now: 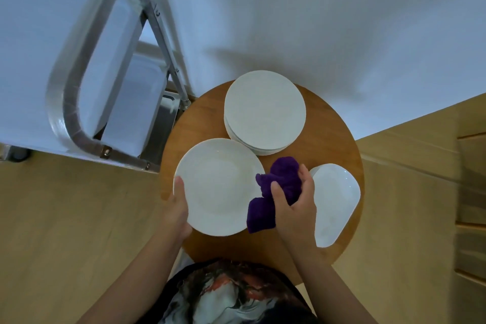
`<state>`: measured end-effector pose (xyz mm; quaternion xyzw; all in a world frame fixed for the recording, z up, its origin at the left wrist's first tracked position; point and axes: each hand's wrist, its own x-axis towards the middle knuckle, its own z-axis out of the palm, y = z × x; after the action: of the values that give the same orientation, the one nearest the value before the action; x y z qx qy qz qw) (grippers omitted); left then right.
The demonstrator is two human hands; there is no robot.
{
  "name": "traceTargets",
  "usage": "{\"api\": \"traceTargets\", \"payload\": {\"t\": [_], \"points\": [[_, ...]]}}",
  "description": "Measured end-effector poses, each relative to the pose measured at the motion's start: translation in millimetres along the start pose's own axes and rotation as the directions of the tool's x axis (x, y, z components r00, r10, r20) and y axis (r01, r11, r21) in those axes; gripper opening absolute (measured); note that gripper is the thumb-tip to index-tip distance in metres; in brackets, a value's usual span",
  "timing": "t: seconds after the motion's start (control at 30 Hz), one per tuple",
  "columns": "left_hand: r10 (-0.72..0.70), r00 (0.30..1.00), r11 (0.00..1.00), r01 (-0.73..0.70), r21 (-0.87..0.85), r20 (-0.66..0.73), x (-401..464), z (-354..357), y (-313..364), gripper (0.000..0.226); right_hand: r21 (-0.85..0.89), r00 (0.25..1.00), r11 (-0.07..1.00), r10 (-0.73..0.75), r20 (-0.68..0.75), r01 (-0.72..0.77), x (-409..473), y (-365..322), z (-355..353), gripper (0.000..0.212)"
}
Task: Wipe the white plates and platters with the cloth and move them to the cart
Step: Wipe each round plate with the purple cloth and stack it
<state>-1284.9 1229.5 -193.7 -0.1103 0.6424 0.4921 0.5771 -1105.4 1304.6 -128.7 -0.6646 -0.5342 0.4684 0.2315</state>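
A round wooden table (326, 137) stands on pale wood flooring by a white wall; the left hand (176, 212) grips a white plate (218, 187), the right hand (294, 208) a purple cloth (276, 187).

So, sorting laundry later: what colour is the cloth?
Deep purple cloth, held in the right hand; head view.

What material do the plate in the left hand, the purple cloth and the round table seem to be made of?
Plate: probably glazed ceramic; smooth, white, faintly glossy.
Purple cloth: soft pile fabric, perhaps microfibre; fuzzy and crumpled.
Round table: wood or wood veneer; warm brown with a faint grain and a matte look.
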Motion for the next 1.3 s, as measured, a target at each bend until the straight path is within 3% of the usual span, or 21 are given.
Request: {"api": "traceTargets", "payload": {"t": [0.1,0.17,0.3,0.4,0.47,0.6,0.8,0.9,1.07,1.17,1.3], "points": [[0.021,0.999,0.999,-0.02,-0.033,0.035,-20,9,13,0.081,-0.007,0.99,0.99,-0.14,0.019,0.14,-5,-21,2,0.062],[0.048,0.998,0.998,-0.047,-0.04,0.032,-36,18,22,0.072,-0.04,0.973,0.973,-0.223,0.052,0.225,-4,-32,5,0.057],[0.164,0.984,0.984,-0.159,-0.082,0.066,-62,29,37,0.069,-0.248,0.945,0.916,-0.281,0.165,0.316,2,-48,11,0.068],[0.175,0.981,0.976,-0.163,-0.143,0.081,-81,40,46,0.071,-0.511,0.919,0.77,-0.376,0.119,0.381,3,-57,9,0.073],[0.179,0.982,0.974,-0.169,-0.154,0.056,-94,54,52,0.076,-0.58,0.891,0.717,-0.452,0.036,0.387,6,-69,9,0.073],[0.25,0.966,0.964,-0.243,-0.112,0.058,-110,76,59,0.072,-0.482,0.84,0.734,-0.543,0.008,0.479,14,-106,18,0.076],[0.389,0.92,0.91,-0.376,-0.177,0.044,-119,81,76,0.044,-0.274,0.648,0.588,-0.673,0.356,0.761,-4,-139,22,0.066],[0.425,0.905,0.888,-0.418,-0.19,-0.007,-121,77,85,0.051,-0.114,0.555,0.583,-0.67,0.493,0.805,-20,-136,14,0.054],[0.329,0.944,0.927,-0.325,-0.188,-0.013,-129,74,96,0.071,-0.011,0.446,0.58,-0.614,0.651,0.815,-22,-121,-19,0.052],[0.348,0.937,0.921,-0.345,-0.179,-0.017,-132,77,103,0.076,-0.052,0.438,0.553,-0.594,0.675,0.831,-16,-108,-41,0.051],[0.408,0.913,0.91,-0.408,-0.072,-0.02,-135,77,112,0.069,-0.196,0.51,0.512,-0.598,0.618,0.837,2,-96,-72,0.055]]}}
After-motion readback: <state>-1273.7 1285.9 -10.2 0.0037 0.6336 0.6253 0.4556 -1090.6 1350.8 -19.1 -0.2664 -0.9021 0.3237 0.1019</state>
